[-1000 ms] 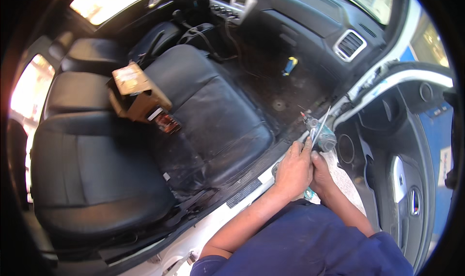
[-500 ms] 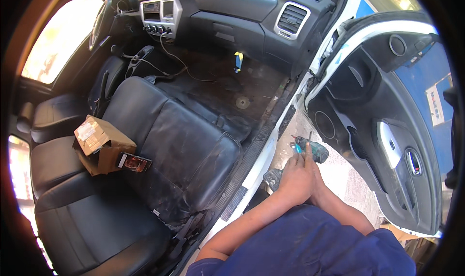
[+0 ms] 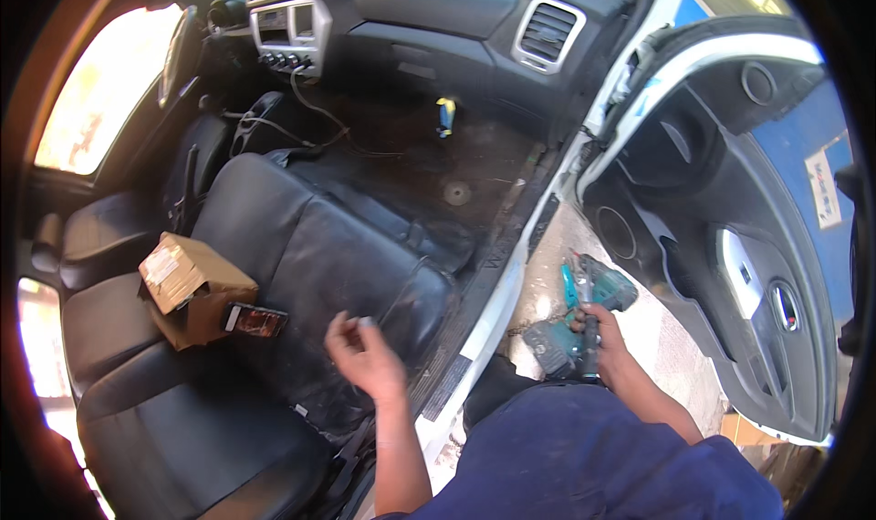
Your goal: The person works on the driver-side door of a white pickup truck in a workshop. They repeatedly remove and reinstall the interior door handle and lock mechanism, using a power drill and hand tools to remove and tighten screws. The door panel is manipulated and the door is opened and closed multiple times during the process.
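Observation:
My left hand hovers over the black passenger seat, fingers loosely curled and apart. A pale spot shows at one fingertip; I cannot make out what it is. Over by the door opening, my right hand is closed round a slim dark-and-silver hand tool, which points away from me. Just beyond that hand is a teal-and-black cordless drill, its battery end to the left of the tool. Whether the hand also bears the drill I cannot tell. A narrow bright teal piece shows beside the tool.
An open cardboard box and a dark printed packet lie on the seats. The open car door stands at right, the white sill between seat and ground. A cable hangs from the dash; a blue-yellow object is in the footwell.
My hands, together by the drill before, have parted. The left has swung left over the seat; the right has drawn back slightly, and the slim tool in it now shows plainly.

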Demonstrator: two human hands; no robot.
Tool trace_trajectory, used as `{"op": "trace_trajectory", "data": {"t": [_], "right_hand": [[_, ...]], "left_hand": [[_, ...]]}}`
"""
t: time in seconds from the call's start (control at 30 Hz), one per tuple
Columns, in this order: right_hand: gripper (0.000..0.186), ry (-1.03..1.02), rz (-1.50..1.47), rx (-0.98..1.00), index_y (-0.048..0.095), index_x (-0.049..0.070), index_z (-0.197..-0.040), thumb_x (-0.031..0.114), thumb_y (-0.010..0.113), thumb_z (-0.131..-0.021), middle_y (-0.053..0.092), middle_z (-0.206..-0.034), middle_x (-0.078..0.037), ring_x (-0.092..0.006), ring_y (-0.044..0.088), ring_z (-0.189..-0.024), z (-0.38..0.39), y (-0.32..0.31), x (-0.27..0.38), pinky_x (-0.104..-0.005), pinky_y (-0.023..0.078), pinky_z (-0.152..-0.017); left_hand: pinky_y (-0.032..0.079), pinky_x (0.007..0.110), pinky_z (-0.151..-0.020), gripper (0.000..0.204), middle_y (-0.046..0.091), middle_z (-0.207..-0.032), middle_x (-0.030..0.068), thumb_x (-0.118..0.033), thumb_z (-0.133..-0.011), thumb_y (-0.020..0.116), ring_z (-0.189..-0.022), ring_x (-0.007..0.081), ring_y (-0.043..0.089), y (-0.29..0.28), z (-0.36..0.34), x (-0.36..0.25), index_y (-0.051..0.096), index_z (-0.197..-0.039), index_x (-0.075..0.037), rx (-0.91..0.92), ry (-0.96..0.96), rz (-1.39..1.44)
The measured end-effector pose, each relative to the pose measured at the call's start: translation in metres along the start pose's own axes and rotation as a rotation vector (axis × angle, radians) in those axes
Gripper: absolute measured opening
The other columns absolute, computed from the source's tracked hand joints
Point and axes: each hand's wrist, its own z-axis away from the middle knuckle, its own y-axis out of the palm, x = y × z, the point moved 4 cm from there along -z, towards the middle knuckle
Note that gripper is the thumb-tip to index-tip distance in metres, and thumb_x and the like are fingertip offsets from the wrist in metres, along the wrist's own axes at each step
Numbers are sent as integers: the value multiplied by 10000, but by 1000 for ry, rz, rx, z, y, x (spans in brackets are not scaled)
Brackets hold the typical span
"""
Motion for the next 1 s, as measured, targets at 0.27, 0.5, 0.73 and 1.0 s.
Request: {"op": "trace_trajectory", "data": {"t": [0.27,0.5,0.73,1.0], "right_hand": [[173,-100,11,-30,662,98,-930,233,762,-968,655,-785,-41,-198,660,-691,-36,-66,-3,-337,583,-715],[154,-106,18,-144,671,109,-911,247,715,-962,682,-772,-53,-225,673,-700,-42,-106,-9,-376,594,-724],[152,-22,-22,-192,688,110,-944,250,746,-942,694,-789,-51,-211,678,-699,-30,-146,-17,-380,576,-668],[118,37,-195,-304,672,128,-934,207,759,-938,679,-793,-37,-211,653,-689,4,-265,-67,-388,548,-637]], "left_hand": [[520,529,-1131,932,590,-1436,310,-373,-900,966,-1309,437,612,-141,-119,104,485,-1525,123,-574,45,-737],[452,588,-1209,1151,584,-1457,342,-458,-805,1023,-1406,504,560,-95,-189,118,406,-1568,143,-604,62,-701],[600,545,-1046,866,678,-1328,301,-285,-803,1032,-1192,456,730,-112,-210,158,520,-1373,121,-557,54,-635],[575,500,-1120,879,639,-1479,280,-161,-902,946,-1307,398,700,-98,-100,92,445,-1573,106,-375,102,-336]]}}
